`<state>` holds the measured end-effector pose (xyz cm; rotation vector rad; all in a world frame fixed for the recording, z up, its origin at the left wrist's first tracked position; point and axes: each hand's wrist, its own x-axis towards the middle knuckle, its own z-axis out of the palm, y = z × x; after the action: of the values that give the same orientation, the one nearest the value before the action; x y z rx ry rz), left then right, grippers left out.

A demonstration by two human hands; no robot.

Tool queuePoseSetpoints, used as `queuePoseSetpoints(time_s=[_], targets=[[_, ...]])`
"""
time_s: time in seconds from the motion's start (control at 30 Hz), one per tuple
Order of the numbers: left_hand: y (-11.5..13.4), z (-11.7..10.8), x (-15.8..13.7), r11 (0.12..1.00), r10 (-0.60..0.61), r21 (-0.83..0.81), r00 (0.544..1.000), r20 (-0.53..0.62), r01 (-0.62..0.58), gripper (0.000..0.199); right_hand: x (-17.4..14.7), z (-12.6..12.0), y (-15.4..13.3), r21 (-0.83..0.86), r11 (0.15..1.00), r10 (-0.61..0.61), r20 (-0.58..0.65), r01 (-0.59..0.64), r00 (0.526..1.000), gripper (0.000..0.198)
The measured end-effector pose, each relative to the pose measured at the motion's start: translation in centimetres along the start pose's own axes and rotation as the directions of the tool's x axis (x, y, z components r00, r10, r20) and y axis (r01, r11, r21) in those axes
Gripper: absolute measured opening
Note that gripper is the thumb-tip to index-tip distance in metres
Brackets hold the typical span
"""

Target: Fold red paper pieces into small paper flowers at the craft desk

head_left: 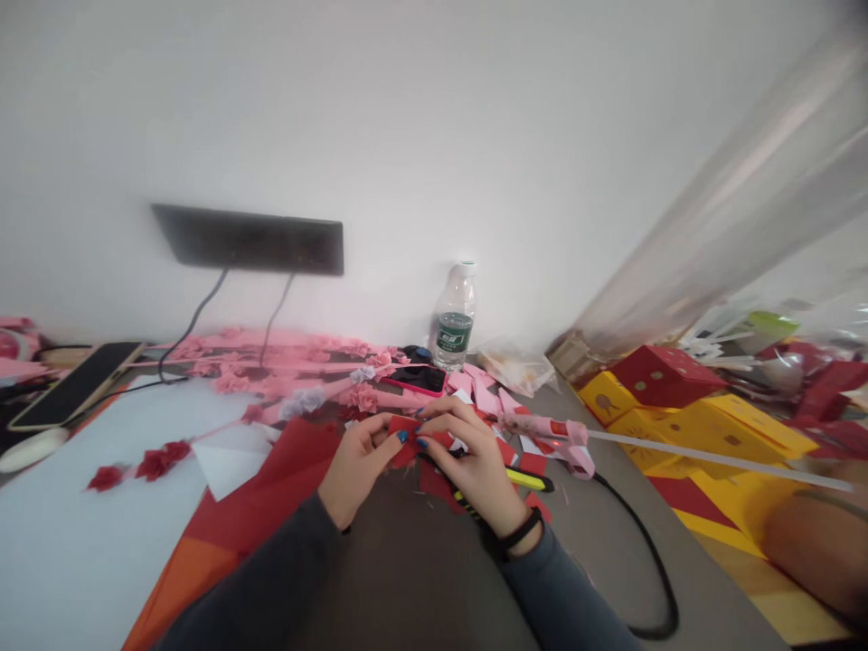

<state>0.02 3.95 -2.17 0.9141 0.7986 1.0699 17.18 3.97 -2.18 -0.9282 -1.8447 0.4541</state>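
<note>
Between the fingertips of both hands is a small piece of red paper (402, 425), held above the table. My left hand (363, 466) pinches its left side with thumb and fingers. On the other side my right hand (471, 461), with a black band at the wrist, grips the same piece. Under and beside the right hand lie red paper scraps (533, 464) and a yellow-and-black cutter (529, 479). A pink glue gun (542, 427) with a white glue stick (712, 459) in it rests just right of that hand.
A water bottle (455, 316) stands by the wall, near a pink-edged phone (419, 380). Pink paper-flower stems (291, 362) lie along the back. Red paper sheets (278, 484) and a white sheet (81, 542) cover the left. Yellow boxes (719, 429) and another person's arm (820, 533) are at right.
</note>
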Motion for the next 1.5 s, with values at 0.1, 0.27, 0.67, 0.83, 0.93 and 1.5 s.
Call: queuePoseSetpoints(time_s=[0.1,0.27,0.67,0.83,0.93,1.5], targets=[[0.0,0.0,-0.1,0.999,0.025,0.035,1.000,-0.006,-0.025,0.033,0.1,0.0,-0.2,0.018,0.999,0.031,-0.026,-0.030,0.999,0.012],[0.0,-0.3,-0.1,0.988,0.066,0.139,0.998,-0.007,-0.064,0.031,0.2,0.0,-0.6,0.067,0.997,0.046,-0.014,-0.045,0.999,0.013],[-0.2,-0.3,0.0,0.986,0.093,0.147,0.992,-0.088,-0.079,0.042,0.4,0.3,-0.4,0.185,0.974,0.141,-0.033,-0.133,0.989,0.012],[-0.4,-0.5,0.1,0.986,0.094,0.146,0.991,-0.095,-0.080,0.041,0.3,0.4,-0.5,0.218,0.967,0.137,-0.013,-0.131,0.990,0.009],[-0.5,-0.5,0.1,0.985,0.096,0.151,0.989,-0.113,-0.078,0.041,0.3,0.4,-0.6,0.222,0.968,0.121,0.008,-0.120,0.993,0.011],[0.4,-0.3,-0.2,0.967,0.113,0.237,0.990,-0.088,-0.089,0.028,0.2,0.5,0.2,0.318,0.929,0.206,-0.015,-0.191,0.978,0.020]])
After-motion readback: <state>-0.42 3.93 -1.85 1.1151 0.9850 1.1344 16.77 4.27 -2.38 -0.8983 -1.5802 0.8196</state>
